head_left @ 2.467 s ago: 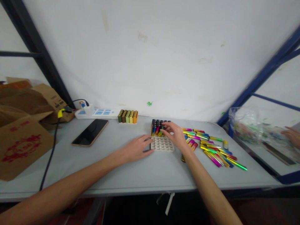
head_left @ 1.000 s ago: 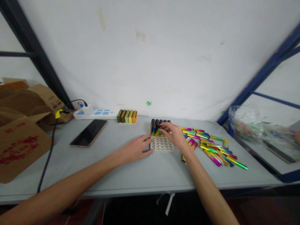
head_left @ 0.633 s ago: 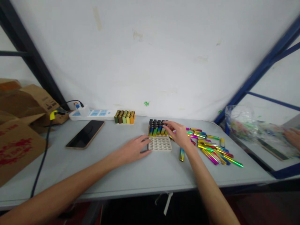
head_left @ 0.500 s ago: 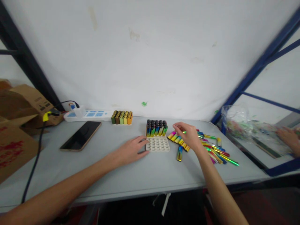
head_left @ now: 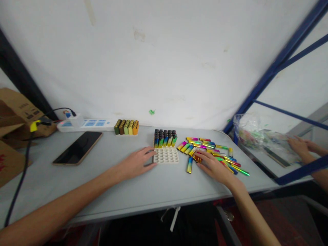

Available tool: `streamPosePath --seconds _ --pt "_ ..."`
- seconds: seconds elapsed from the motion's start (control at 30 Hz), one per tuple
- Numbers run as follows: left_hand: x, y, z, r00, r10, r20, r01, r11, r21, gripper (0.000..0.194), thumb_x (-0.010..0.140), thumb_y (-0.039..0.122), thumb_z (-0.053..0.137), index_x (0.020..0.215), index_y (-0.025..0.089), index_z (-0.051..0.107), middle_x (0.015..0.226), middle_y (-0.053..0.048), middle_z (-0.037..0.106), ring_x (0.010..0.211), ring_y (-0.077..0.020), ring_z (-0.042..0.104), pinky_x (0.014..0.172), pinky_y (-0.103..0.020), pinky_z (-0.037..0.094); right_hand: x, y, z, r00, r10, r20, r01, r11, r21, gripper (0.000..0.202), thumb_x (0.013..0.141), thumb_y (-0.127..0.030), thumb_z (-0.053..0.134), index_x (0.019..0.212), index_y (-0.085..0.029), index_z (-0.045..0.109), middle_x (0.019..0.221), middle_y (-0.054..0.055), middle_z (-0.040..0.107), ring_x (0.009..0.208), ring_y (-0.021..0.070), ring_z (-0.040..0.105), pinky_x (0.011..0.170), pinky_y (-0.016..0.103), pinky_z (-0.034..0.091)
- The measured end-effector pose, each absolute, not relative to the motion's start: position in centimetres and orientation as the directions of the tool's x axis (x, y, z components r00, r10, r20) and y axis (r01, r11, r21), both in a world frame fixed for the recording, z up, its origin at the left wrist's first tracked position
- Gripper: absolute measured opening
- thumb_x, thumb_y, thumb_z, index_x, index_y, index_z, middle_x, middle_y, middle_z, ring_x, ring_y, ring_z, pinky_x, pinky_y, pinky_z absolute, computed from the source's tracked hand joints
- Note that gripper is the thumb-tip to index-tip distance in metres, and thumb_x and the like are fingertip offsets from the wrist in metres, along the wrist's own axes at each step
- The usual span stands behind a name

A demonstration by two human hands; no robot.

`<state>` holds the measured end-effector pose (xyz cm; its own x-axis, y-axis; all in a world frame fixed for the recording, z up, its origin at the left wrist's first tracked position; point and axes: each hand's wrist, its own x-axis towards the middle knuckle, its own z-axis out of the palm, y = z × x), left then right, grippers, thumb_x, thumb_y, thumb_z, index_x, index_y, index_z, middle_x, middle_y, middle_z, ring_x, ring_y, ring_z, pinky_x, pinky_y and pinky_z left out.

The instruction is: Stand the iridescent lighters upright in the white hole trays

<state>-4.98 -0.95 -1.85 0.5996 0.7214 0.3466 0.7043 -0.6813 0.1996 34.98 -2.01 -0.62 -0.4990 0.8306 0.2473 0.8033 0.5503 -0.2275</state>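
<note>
My left hand (head_left: 137,162) lies at the left side of a white tray (head_left: 166,160) with rows of round hollows. Its thumb and fingers are apart, touching the tray's left edge. In the tray's far part stand several black-topped lighters (head_left: 165,138) with shiny yellow, green and blue bodies. My right hand (head_left: 212,165) is over the near left of a loose pile of shiny coloured tubes (head_left: 212,145), like lighter sleeves. Its fingers are stretched out and their tips touch the tubes. One blue-and-yellow tube (head_left: 189,165) lies apart, left of that hand.
A block of gold-topped lighters (head_left: 126,127) stands near the wall. Left of it are a power strip (head_left: 96,124) and a phone (head_left: 78,148). Cardboard boxes (head_left: 15,116) fill the far left. Beyond the blue frame (head_left: 266,75), another person's hands (head_left: 304,147) are near a plastic bag (head_left: 249,131).
My right hand has come down onto the near part of the tubes, its fingers now stretched. My left hand stays at the tray. The view has shifted slightly right.
</note>
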Motion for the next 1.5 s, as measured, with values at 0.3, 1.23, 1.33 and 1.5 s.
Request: streamPosePath --seconds 0.3,1.23,1.33,1.5 --pt "-4.9 -0.9 -1.8 0.6 0.714 0.361 0.692 -0.689 0.214 0.032 0.099 0.038 0.061 0.127 0.021 0.064 0.134 -0.012 0.063 0.118 -0.0269 0.066 0.108 -0.044 0.054 37.2 -1.0 0.1 -0.564 0.806 0.181 0.79 0.59 -0.166 0.083 0.074 0.003 0.046 0.152 -0.024 0.048 0.158 0.009 0.048 0.147 0.0244 0.045 0.124 0.048 0.037" --pt "-5.0 -1.0 -2.0 0.596 0.713 0.37 0.687 -0.691 0.225 0.033 0.099 0.038 0.061 0.128 0.023 0.063 0.136 -0.011 0.062 0.118 -0.0252 0.065 0.108 -0.041 0.053 34.4 4.2 1.5 -0.542 0.79 0.286 0.757 0.606 -0.242 0.024 0.101 -0.037 0.059 0.101 -0.021 0.076 0.104 0.011 0.074 0.093 0.0257 0.07 0.088 0.038 0.056" --pt "-5.0 -1.0 -2.0 0.598 0.719 0.355 0.7 -0.684 0.207 0.034 0.099 0.04 0.06 0.129 0.024 0.063 0.137 -0.011 0.061 0.118 -0.0255 0.065 0.108 -0.041 0.054 34.5 4.2 2.4 -0.457 0.818 0.349 0.804 0.548 -0.231 0.03 0.103 -0.042 0.054 0.099 -0.02 0.074 0.099 0.011 0.074 0.088 0.0258 0.071 0.083 0.036 0.055" --pt "-5.0 -1.0 -1.9 0.604 0.718 0.346 0.702 -0.685 0.196 0.033 0.1 0.039 0.059 0.129 0.022 0.062 0.137 -0.012 0.061 0.119 -0.0263 0.065 0.109 -0.043 0.053 31.8 2.8 4.3 -0.373 0.852 0.368 0.835 0.481 -0.266 0.031 0.107 -0.043 0.043 0.115 -0.023 0.065 0.09 0.007 0.074 0.078 0.0239 0.07 0.073 0.032 0.051"
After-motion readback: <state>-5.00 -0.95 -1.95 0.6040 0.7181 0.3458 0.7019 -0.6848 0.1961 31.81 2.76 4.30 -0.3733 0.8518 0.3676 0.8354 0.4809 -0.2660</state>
